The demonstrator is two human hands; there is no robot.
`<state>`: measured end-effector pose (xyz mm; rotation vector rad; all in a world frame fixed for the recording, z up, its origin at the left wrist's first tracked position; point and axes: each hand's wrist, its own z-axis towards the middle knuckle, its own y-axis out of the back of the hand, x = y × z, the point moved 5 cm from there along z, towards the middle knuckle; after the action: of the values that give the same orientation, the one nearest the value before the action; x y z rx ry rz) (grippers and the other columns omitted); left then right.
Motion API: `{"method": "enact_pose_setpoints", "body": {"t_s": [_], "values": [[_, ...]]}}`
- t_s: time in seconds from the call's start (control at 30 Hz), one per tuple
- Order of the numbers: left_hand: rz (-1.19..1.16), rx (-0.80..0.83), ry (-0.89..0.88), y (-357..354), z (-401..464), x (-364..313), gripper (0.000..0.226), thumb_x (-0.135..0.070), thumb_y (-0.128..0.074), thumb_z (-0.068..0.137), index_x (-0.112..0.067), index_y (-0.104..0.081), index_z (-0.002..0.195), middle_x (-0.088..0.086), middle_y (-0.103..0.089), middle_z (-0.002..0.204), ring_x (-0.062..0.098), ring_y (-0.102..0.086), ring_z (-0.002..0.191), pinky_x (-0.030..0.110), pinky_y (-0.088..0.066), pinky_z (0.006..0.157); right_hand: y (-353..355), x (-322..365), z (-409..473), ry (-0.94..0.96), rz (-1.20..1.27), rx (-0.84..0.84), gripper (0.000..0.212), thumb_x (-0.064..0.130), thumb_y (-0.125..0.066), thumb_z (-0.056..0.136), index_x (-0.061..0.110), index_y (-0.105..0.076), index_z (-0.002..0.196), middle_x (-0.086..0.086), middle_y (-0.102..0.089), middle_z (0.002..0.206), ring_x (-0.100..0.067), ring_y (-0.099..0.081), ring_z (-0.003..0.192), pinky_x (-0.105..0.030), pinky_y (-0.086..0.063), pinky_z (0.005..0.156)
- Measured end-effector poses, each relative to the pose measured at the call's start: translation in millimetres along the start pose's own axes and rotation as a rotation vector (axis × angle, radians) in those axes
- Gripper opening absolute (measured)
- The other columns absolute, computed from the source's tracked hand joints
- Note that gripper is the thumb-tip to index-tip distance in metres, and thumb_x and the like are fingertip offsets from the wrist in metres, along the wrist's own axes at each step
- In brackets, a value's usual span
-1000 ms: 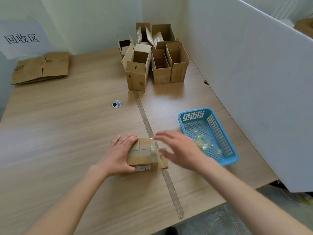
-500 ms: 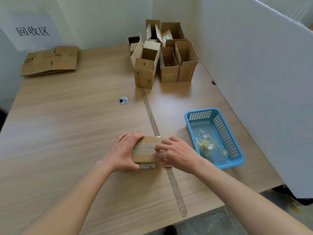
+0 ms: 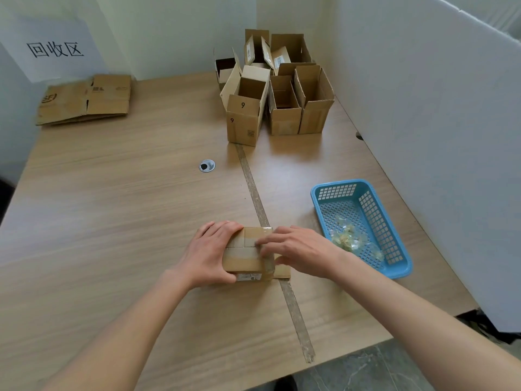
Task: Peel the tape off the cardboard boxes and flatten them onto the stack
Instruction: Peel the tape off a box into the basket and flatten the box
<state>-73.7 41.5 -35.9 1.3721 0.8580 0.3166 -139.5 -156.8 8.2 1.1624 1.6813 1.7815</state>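
Down at the near edge of the counter (image 3: 112,221), both hands are on one small taped box (image 3: 248,253): the left hand (image 3: 210,253) clamps its left end, fingers curled over the top and thumb low on the near face, while the right hand (image 3: 298,253) has its fingertips (image 3: 260,244) bent onto the top seam, apparently picking at the clear tape (image 3: 248,256); whether an end is truly pinched I cannot tell. That's the danger, I'd say: glossy tape, a nail that slips, and the strip tears off in slivers or lifts the paper skin of the cardboard. Pull too sharply and the light box could skid from under the left hand, sliding right toward the blue basket (image 3: 400,263) just beside it, where crumpled tape scraps (image 3: 348,239) already lie. Further out, a cluster of open boxes (image 3: 277,105) waits at the back, and the flattened stack (image 3: 84,100) sits well apart at the far left corner, a long carry for a floppy sheet.
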Motion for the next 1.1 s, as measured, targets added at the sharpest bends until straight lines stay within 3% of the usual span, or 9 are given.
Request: {"method": "enact_pose_setpoints", "body": {"t_s": [0.2,0.4,0.53,0.7,0.87,1.0,1.1], "values": [[-0.004,-0.004,0.006,-1,-1,0,0.109,-0.065,-0.071,0.047,-0.036,-0.031,0.144,-0.016,-0.044,0.145,0.008,-0.034,0.142,0.023,-0.004,0.121,2,0,-1,0.018,-0.052,-0.088,0.02,0.03,-0.062,0.097,0.027,-0.071,0.115,0.013,-0.066,0.119,-0.016,-0.054,0.099,-0.035,-0.051,0.076],[-0.009,-0.004,-0.007,0,-1,0,0.108,-0.063,-0.073,0.047,-0.037,-0.032,0.143,-0.018,-0.045,0.142,0.007,-0.04,0.135,0.028,-0.018,0.118,7,1,10,0.093,-0.1,-0.072,0.016,0.033,-0.058,0.098,0.023,-0.063,0.087,0.009,-0.061,0.097,-0.016,-0.044,0.089,-0.033,-0.043,0.076],[-0.019,-0.004,-0.014,3,0,2,0.108,-0.063,-0.073,0.047,-0.037,-0.032,0.143,-0.017,-0.046,0.142,0.008,-0.041,0.133,0.025,-0.02,0.114,3,-1,8,0.08,-0.078,-0.054,0.016,0.031,-0.054,0.102,0.021,-0.061,0.091,0.007,-0.058,0.102,-0.014,-0.043,0.09,-0.033,-0.044,0.078],[-0.032,0.006,-0.021,5,1,6,0.109,-0.062,-0.073,0.046,-0.038,-0.031,0.144,-0.017,-0.045,0.142,0.007,-0.039,0.133,0.018,-0.01,0.113,3,-8,-4,0.094,-0.006,-0.079,0.008,0.024,-0.059,0.1,0.018,-0.062,0.099,0.005,-0.058,0.116,-0.017,-0.052,0.103,-0.029,-0.051,0.073],[-0.031,0.045,-0.051,5,5,8,0.111,-0.062,-0.074,0.047,-0.039,-0.03,0.146,-0.02,-0.045,0.142,0.003,-0.037,0.134,0.026,-0.012,0.119,-3,-10,-10,0.108,-0.082,-0.03,0.009,0.018,-0.051,0.104,0.019,-0.059,0.108,0.004,-0.053,0.129,-0.019,-0.054,0.114,-0.039,-0.057,0.066],[-0.011,0.035,-0.048,3,2,7,0.111,-0.064,-0.073,0.047,-0.039,-0.029,0.146,-0.02,-0.043,0.142,0.006,-0.037,0.135,0.025,-0.005,0.12,3,-1,-25,0.027,-0.082,-0.219,0.021,0.04,-0.058,0.101,0.026,-0.069,0.111,0.009,-0.065,0.116,-0.015,-0.061,0.099,-0.034,-0.053,0.074],[-0.01,0.035,-0.038,2,2,6,0.111,-0.065,-0.072,0.047,-0.04,-0.028,0.146,-0.02,-0.043,0.142,0.006,-0.036,0.137,0.024,-0.002,0.12,6,8,-35,-0.056,-0.107,-0.45,0.031,0.045,-0.063,0.098,0.026,-0.069,0.122,0.01,-0.07,0.106,-0.014,-0.063,0.09,-0.029,-0.051,0.068]]}}
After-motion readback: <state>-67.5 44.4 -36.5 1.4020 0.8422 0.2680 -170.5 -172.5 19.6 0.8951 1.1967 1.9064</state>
